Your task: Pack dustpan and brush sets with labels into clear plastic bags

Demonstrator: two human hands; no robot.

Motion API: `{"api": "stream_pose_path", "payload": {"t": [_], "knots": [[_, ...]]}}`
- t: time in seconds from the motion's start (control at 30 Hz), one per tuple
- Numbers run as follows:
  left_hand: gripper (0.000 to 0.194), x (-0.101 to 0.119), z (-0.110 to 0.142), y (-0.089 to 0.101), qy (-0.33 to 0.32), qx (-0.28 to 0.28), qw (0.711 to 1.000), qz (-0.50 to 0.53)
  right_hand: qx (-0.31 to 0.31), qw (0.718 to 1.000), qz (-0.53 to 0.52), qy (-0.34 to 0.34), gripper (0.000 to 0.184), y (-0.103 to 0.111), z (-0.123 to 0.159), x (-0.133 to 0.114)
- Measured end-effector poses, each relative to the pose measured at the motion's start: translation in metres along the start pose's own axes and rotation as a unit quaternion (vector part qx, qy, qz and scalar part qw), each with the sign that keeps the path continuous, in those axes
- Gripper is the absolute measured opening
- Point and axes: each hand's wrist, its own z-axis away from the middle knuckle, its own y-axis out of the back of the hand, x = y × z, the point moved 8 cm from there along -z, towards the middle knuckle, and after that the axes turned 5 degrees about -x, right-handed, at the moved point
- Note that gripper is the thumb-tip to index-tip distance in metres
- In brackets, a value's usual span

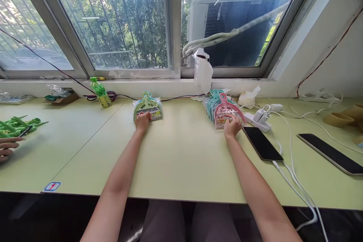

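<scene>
A green mini dustpan-and-brush set [148,106] in a clear plastic bag lies on the table before the window. My left hand [143,121] reaches straight out to its near edge, the fingers closed on the bag. Further right, a pink dustpan-and-brush set [224,108], also bagged, lies in front of several blue-green dustpan sets [210,103] and partly covers them. My right hand [232,125] has its fingers closed on the lower right part of the pink set. Both handles point toward the window.
A power strip [257,121] with white cables and two dark phones or tablets, one a phone [262,143], lie at right. A green bottle [100,92] stands by the wall. At far left another person's hand [8,147] is near green plastic pieces [17,126].
</scene>
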Motion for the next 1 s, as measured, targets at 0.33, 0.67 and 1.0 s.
{"api": "stream_pose_path", "payload": {"t": [0.33,0.67,1.0], "knots": [[0.015,0.017,0.003,0.003,-0.067,0.050,0.991,-0.102,-0.018,0.999,-0.014,-0.035,0.039,-0.006,0.000,0.009],[0.018,0.010,-0.005,-0.013,-0.051,-0.026,0.996,-0.070,-0.037,0.998,-0.013,-0.040,0.038,-0.007,0.004,0.003],[0.026,0.044,0.005,-0.013,-0.181,-0.093,0.972,-0.119,-0.041,0.999,-0.024,-0.022,0.037,-0.008,0.007,-0.001]]}}
